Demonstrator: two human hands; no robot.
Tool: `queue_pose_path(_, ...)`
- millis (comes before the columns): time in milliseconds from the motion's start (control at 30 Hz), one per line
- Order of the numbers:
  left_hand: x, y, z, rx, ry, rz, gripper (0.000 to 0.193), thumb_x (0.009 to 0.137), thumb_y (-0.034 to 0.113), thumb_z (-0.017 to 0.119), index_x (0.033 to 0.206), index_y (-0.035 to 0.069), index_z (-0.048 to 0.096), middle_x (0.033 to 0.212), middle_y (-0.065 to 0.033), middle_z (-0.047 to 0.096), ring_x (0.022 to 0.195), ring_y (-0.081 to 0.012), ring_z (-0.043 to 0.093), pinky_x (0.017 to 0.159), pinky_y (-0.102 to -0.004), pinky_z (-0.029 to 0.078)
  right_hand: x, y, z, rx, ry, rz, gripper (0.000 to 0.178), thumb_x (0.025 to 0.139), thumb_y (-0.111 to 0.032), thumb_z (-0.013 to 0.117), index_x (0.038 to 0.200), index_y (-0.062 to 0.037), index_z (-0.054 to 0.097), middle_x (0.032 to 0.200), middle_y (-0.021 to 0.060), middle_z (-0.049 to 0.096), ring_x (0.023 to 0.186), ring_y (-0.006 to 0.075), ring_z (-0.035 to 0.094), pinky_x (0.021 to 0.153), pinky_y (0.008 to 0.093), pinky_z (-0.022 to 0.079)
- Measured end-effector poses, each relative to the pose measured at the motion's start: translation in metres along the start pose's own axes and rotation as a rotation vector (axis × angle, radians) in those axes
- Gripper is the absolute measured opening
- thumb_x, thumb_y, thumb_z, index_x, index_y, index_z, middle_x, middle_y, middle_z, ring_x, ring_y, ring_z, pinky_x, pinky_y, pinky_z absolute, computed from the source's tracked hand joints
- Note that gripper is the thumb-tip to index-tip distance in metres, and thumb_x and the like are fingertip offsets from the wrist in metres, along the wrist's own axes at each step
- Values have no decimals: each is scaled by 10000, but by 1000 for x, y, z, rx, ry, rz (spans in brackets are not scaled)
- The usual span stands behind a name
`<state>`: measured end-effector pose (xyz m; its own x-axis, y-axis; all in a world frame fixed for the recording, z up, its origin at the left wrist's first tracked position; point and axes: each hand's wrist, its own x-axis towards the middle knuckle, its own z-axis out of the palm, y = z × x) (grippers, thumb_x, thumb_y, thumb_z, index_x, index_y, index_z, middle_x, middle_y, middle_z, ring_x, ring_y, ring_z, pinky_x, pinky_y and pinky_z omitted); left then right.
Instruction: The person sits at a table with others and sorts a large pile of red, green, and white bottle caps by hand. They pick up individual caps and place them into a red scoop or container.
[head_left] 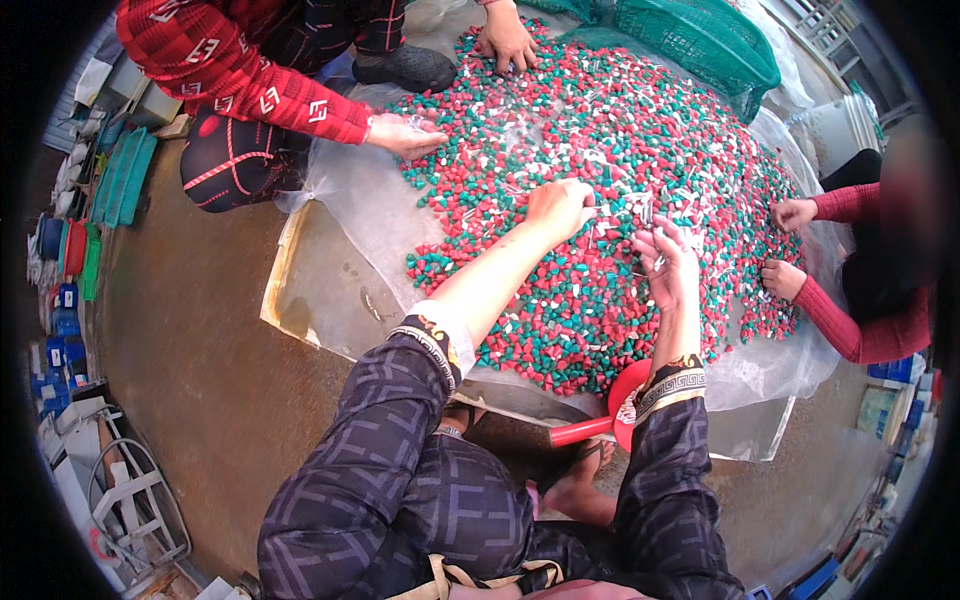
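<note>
A wide heap of small red, green and white pieces [600,300] lies on clear plastic sheeting [355,235]. Over its middle, my left hand [562,210] has its fingers pinched together at the pieces; what they hold, if anything, is too small to make out. To its right, my right hand [670,262] is turned palm up with fingers curled, and small whitish slivers show in it. Under my right forearm, at the heap's near edge, sits a red scoop [622,405] with a straight handle, partly hidden by my sleeve.
At the far left a person's hand [405,136] lies palm up beside the heap; the other hand [508,45] touches it. Another person's hands [790,240] work at the right edge. A green mesh basket [690,45] stands behind; a white bucket [835,130] is at far right.
</note>
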<state>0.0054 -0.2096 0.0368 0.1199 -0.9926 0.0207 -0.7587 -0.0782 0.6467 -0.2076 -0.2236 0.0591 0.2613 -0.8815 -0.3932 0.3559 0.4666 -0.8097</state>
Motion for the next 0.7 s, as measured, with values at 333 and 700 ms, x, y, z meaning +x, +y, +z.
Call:
queue_pose_path(333, 16, -9, -6, -1302, -170, -166, 195, 792, 132, 679, 941, 35, 601, 755, -27, 621, 629, -73, 543, 505, -203, 390, 22, -22, 36, -1569, 518, -258, 322, 795, -348, 661, 1010, -108, 656, 925, 137, 672, 877, 279, 648, 766, 420, 507)
queue_pose_path(700, 43, 52, 34, 125, -1, -18, 221, 750, 337, 711, 876, 156, 701, 864, -78, 677, 817, -272, 648, 725, -403, 503, 28, -16, 26, -1483, 428, -336, 248, 764, -291, 708, 896, -84, 675, 827, 133, 672, 784, 262, 661, 669, 389, 507)
